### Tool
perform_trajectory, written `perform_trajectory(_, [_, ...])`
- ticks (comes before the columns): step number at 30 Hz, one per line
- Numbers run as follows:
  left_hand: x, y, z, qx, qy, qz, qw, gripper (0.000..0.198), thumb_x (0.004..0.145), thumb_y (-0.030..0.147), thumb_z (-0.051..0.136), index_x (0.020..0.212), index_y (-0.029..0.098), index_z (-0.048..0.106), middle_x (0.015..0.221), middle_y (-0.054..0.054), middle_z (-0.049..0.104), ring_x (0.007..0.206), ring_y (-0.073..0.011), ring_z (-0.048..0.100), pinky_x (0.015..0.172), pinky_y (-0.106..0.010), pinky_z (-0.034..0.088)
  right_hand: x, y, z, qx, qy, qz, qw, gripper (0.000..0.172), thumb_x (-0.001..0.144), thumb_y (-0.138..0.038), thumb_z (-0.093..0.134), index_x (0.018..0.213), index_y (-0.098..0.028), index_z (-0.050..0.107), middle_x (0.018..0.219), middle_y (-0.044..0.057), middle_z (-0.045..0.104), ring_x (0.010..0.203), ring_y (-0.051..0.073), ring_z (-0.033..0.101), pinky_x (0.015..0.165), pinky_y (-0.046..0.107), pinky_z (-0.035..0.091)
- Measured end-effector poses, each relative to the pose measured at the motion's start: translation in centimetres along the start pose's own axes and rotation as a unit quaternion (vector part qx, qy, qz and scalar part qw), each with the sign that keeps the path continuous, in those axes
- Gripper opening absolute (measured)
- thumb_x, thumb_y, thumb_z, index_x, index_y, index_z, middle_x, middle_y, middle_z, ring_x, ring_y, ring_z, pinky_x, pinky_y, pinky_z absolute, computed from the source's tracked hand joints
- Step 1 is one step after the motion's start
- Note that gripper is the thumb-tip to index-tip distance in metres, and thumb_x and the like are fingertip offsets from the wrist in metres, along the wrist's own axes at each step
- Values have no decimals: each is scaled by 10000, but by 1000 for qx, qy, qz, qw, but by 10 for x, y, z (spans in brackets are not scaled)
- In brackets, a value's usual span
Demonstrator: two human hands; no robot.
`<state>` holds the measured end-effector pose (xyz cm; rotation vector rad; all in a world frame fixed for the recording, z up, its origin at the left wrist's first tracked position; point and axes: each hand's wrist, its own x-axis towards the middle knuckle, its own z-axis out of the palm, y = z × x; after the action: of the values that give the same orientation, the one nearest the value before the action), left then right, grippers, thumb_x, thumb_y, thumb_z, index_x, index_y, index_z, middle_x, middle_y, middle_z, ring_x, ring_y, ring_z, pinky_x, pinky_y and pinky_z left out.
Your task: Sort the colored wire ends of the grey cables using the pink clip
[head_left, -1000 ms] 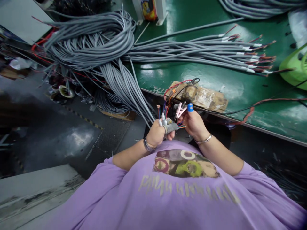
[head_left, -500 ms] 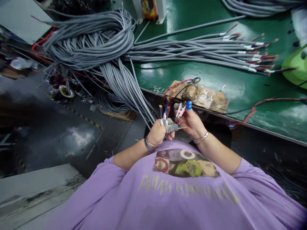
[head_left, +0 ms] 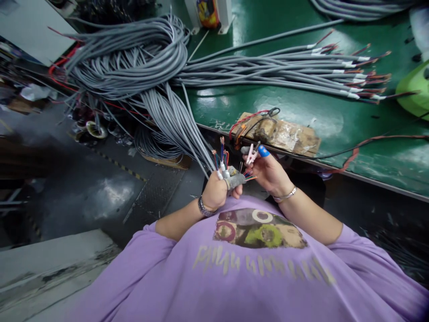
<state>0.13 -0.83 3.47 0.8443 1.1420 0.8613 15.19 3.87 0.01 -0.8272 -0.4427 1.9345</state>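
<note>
The left hand (head_left: 215, 190) is closed around a few cable ends (head_left: 221, 167), whose coloured wires (head_left: 221, 154) poke up just above its fist. The right hand (head_left: 268, 173), near the left one, pinches a pink clip (head_left: 250, 155) between forefinger and thumb, with blue tape (head_left: 263, 151) on the thumb. Just beyond that pinch lies a wooden block (head_left: 298, 139) on the green table (head_left: 228, 102); beyond the left grip, a heap of grey cable (head_left: 134, 67)
</note>
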Motion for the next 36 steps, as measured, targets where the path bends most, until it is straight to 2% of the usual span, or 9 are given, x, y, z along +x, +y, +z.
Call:
perform_trajectory(3, [4,-1,3,-10,2,12,1000,380,622,463,777,601,156,555,476,12,600,341,-82,493,352,-195,396,-1,1,0,-2,2,-18,1000,398,774,-580,704,791,-183,703,748,14,695,559,92,514,533,235,436])
perform_trajectory(6, [7,-4,6,-24,4,18,1000,363,649,454,768,630,163,552,490,18,607,351,-86,504,356,-199,409,1,2,1,6,8,-29,1000,481,741,-667,692,771,-187,686,726,18,694,565,104,536,575,255,473])
perform_trajectory(10, [10,-6,7,-25,24,11,999,379,639,457,776,633,169,530,486,26,601,350,-77,494,359,-190,400,5,4,3,18,9,-6,1000,548,682,-733,695,731,-188,659,656,18,674,557,126,553,588,279,500])
perform_trajectory(15, [12,-10,7,-22,42,1,999,388,642,486,769,651,171,543,490,27,601,365,-85,512,367,-195,415,11,7,1,39,17,-6,999,523,675,-709,724,762,-199,649,660,1,680,566,121,581,598,278,503])
perform_trajectory(26, [11,-15,5,-28,14,17,999,347,657,440,763,629,156,565,501,14,613,363,-86,511,375,-201,411,11,8,3,33,26,-21,999,479,670,-679,753,763,-221,652,665,-5,682,582,124,574,583,277,495])
perform_trajectory(31, [8,-13,5,-23,15,33,999,362,675,454,758,624,155,560,504,12,613,366,-77,507,373,-191,392,12,9,0,23,22,-23,999,473,681,-683,742,786,-230,657,696,-6,699,588,126,583,596,289,503])
perform_trajectory(36, [13,-15,7,-21,25,19,999,377,659,471,771,645,159,560,504,17,614,367,-86,514,375,-199,417,10,7,4,43,17,-18,999,467,688,-663,750,772,-209,676,658,-7,694,556,116,584,605,278,518])
